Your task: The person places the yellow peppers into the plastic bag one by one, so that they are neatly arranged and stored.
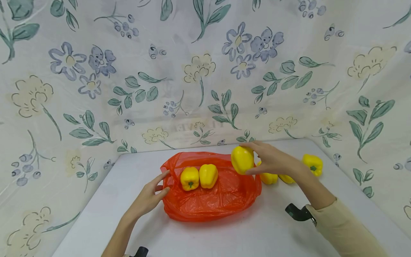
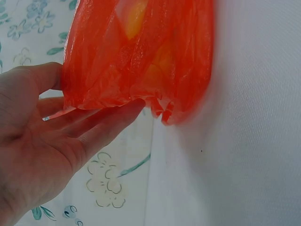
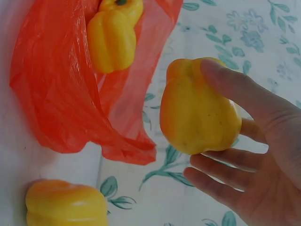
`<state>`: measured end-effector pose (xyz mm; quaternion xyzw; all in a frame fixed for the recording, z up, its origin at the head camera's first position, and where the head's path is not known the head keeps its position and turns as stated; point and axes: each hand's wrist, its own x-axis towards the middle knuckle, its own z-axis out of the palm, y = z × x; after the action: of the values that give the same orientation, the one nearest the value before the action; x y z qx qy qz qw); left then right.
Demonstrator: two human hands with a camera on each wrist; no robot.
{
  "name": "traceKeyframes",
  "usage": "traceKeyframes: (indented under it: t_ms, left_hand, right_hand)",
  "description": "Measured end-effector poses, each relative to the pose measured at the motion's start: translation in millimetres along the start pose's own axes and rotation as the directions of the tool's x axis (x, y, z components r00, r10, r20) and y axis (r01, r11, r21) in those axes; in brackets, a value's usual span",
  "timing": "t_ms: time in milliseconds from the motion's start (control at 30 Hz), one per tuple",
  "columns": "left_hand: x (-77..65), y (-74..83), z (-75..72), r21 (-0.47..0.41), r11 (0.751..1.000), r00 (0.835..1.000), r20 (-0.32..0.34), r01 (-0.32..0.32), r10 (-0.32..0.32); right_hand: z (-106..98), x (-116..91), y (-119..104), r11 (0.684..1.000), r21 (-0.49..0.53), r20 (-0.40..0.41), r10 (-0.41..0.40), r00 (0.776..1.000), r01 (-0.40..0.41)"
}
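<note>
My right hand [image 1: 268, 157] holds a yellow bell pepper [image 1: 242, 160] above the right side of an opened red plastic bag [image 1: 205, 208]. In the right wrist view, the thumb lies over the pepper [image 3: 200, 110] and the fingers are beneath and behind it. Two more yellow bell peppers, one [image 1: 189, 179] with its green stem toward me and another [image 1: 208, 176], lie side by side in the bag. At the bag's left edge, my left hand [image 1: 146, 198] grips the rim. In the left wrist view, some fingertips are hidden behind the red plastic [image 2: 136, 61].
Right of the bag lie more yellow bell peppers, one [image 1: 269, 178] close to its edge, one [image 1: 287, 179] partly behind my right forearm, and one [image 1: 313, 165] farther right. The white table [image 1: 179, 239] meets a flower-printed sheet [image 1: 199, 117] at the back and sides.
</note>
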<state>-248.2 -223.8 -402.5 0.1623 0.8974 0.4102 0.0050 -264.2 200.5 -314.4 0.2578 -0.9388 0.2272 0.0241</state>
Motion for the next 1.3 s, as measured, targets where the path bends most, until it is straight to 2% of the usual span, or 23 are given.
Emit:
traceKeyframes:
  t_ms: [267,467,833,1300]
  left_hand:
    - [-0.6,-1.2,0.0,0.0,1.0,1.0,-0.001,-0.003,0.003]
    - [-1.0,-2.2,0.3,-0.004,1.0,1.0,-0.001,-0.004,0.004]
    - [-1.9,-3.2,0.5,-0.005,1.0,1.0,-0.002,0.007,-0.007]
    - [-0.1,-2.0,0.6,-0.003,1.0,1.0,-0.002,-0.007,0.007]
  right_hand:
    - [15.3,23.2,-4.0,1.0,0.016,0.035,-0.014,0.999,0.013]
    - [34.4,37.1,-2.4,0.999,0.027,0.103,0.021,0.994,-0.024]
    - [55.1,50.6,-10.2,0.997,0.029,0.166,0.063,0.984,-0.068]
    - [71.5,67.6,0.7,0.987,0.05,0.235,0.135,0.963,-0.15]
